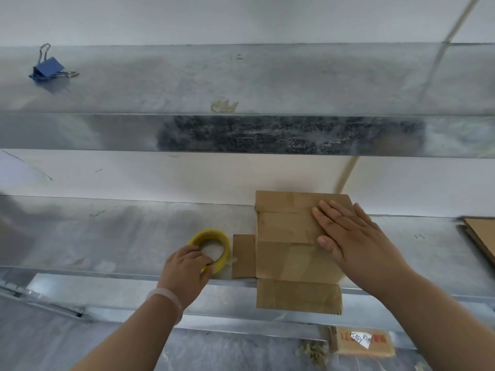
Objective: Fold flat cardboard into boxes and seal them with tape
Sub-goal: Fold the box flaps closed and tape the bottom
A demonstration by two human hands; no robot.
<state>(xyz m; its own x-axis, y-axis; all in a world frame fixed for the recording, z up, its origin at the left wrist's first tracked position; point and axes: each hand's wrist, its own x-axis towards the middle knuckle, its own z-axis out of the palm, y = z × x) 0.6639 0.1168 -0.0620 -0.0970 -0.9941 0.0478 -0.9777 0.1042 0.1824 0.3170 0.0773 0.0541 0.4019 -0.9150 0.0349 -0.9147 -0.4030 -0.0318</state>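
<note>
A small brown cardboard box [289,250] lies on the metal shelf [107,231], its flaps spread out; one flap hangs over the front edge and another sticks out to the left. My right hand [356,236] rests flat on the box's top right, fingers spread, pressing it down. Left of the box sits a yellow roll of tape [214,245]. My left hand [187,269] grips the roll at its near rim, fingers curled into the core.
A blue binder clip [48,66] lies on the upper metal shelf at far left. Flat cardboard sheets [482,236] sit at the right edge. A labelled carton [361,341] and scraps lie on the floor below. A white wall is close behind.
</note>
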